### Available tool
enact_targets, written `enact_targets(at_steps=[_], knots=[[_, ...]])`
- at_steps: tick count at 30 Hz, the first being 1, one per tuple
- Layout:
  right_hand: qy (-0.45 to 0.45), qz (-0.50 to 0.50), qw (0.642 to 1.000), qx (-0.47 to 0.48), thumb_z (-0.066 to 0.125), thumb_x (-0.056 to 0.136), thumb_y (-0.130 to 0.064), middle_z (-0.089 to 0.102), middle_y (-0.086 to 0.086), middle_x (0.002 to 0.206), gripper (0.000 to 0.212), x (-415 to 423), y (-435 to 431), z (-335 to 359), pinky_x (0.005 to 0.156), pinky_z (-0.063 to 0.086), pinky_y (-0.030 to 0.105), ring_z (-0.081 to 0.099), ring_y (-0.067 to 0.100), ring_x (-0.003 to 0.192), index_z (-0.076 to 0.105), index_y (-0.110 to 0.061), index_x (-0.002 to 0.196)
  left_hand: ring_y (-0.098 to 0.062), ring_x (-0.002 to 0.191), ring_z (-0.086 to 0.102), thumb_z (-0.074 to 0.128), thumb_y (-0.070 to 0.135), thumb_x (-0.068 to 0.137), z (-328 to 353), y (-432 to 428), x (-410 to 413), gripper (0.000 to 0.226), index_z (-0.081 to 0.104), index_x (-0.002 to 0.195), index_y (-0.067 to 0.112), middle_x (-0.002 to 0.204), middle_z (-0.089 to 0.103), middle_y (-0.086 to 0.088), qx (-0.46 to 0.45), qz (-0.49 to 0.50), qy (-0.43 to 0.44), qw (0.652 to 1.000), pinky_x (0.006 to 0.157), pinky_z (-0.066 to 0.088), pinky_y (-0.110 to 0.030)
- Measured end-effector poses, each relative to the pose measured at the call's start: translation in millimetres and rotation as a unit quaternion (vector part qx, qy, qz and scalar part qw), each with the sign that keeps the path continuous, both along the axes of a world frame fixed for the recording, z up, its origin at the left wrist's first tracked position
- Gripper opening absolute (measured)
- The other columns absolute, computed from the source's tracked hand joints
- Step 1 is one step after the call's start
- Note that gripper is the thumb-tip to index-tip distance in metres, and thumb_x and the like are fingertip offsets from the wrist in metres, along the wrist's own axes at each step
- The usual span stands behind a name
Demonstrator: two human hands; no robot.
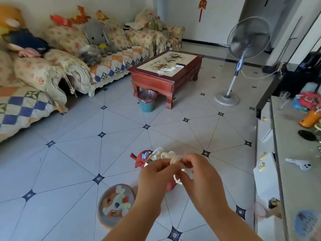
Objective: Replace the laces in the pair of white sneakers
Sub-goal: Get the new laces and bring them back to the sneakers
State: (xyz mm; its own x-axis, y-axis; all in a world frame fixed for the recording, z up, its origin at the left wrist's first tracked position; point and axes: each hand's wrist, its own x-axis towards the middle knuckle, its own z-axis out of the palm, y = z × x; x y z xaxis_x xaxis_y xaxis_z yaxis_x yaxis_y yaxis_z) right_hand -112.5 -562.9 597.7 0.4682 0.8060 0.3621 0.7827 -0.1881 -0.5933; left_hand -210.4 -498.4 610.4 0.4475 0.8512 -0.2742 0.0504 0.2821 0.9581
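Note:
A bundle of white laces (174, 158) hangs in the air between my two hands, above the tiled floor. My left hand (154, 174) pinches the bundle from the left with curled fingers. My right hand (198, 173) pinches it from the right, and a loop of lace (178, 180) dangles below its fingers. Something white and shiny (154, 154), perhaps a sneaker's edge or a wrapper, shows just behind my left hand; I cannot tell which. A red object (141, 158) lies on the floor behind it, partly hidden by my hands.
A round cushion with a fox face (116, 204) lies on the floor at my lower left. A red wooden coffee table (166, 70) and a teal wastebasket (147, 103) stand farther off. A sofa (52, 66) runs along the left, a standing fan (243, 54) and a cluttered white cabinet (286, 153) on the right.

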Motion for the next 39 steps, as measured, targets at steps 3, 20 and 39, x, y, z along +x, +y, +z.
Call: enact_targets(at_steps=[3,20,39], knots=[[0.063,0.019,0.998,-0.011,0.071,0.078,-0.027,0.057,-0.020,0.077,0.019,18.0,23.7,-3.7,0.063,0.042,0.012,0.054,-0.008,0.077,0.053,-0.032,0.081,0.002,0.052,0.048,0.070,0.022,0.069,-4.0,26.3,15.8,0.004,0.074,0.067,0.022,0.054,0.057,0.012,0.025,0.006,0.045,0.999,0.050,0.037,-0.010],[0.791,-0.004,0.603,0.103,0.059,0.070,-0.006,0.064,0.005,0.080,0.008,137.5,205.8,-45.2,0.078,0.044,0.029,0.065,0.014,0.075,0.059,-0.012,0.075,-0.014,0.053,0.044,0.049,0.013,0.081,-50.3,252.2,104.4,0.020,0.063,0.067,0.011,0.060,0.052,-0.003,-0.335,-0.046,-0.094,0.937,0.059,0.037,-0.026],[0.091,-0.033,0.986,-0.138,0.062,0.086,-0.023,0.054,0.000,0.122,0.044,261.2,344.8,-59.9,0.095,0.034,0.022,0.049,0.013,0.115,0.052,-0.011,0.126,0.007,0.063,0.048,0.060,0.018,0.084,-49.7,403.6,217.3,0.006,0.061,0.088,0.022,0.071,0.053,0.017,0.315,-0.240,0.269,0.878,0.061,0.035,-0.002]])
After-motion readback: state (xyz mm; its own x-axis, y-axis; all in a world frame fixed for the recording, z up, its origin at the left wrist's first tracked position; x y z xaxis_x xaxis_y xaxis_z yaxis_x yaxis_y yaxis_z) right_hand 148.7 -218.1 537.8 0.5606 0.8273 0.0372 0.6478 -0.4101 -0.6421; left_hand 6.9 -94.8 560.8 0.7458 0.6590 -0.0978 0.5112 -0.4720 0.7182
